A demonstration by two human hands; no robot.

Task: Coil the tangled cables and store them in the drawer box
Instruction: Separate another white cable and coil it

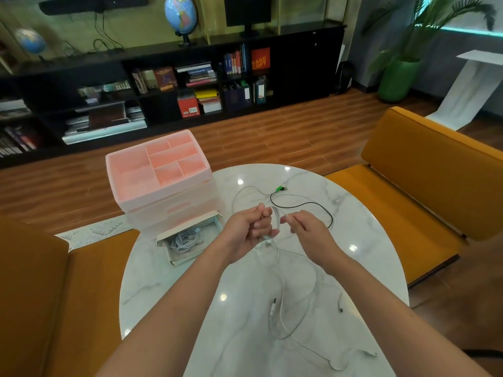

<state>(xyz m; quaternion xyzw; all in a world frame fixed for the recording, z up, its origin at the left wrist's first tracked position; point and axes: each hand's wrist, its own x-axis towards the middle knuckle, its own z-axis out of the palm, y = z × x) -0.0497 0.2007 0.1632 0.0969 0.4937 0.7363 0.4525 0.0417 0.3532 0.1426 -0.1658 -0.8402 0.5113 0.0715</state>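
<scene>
Two hands: left hand [251, 227] and right hand [307, 227] meet at mid-frame above the round white marble-patterned desk [245, 281], each pinching the same thin white cable [279, 257].
Left hand: its curled fingers hold a small loop of that cable, so it seems to serve as the anchor for the coil.
Right hand: thumb and forefinger pinch the strand just beside the loop, apparently to feed the next turn.
White cable: most of it hangs slack below the hands and trails across the lower desk, so coiling looks barely begun.
Black cable: a thin black cable with a green plug [304, 205] lies loose above and right of the hands, touched by neither.
Storage: a translucent pink plastic drawer box [160, 180] stands at the desk's upper-left edge, its top tray divided into compartments and its drawers apparently shut.
Small box: an open white cardboard box [187, 238] holding bundled pale cables sits just below the drawer box.
Risk: the loose strands on the lower desk may snag as slack is drawn up.
</scene>
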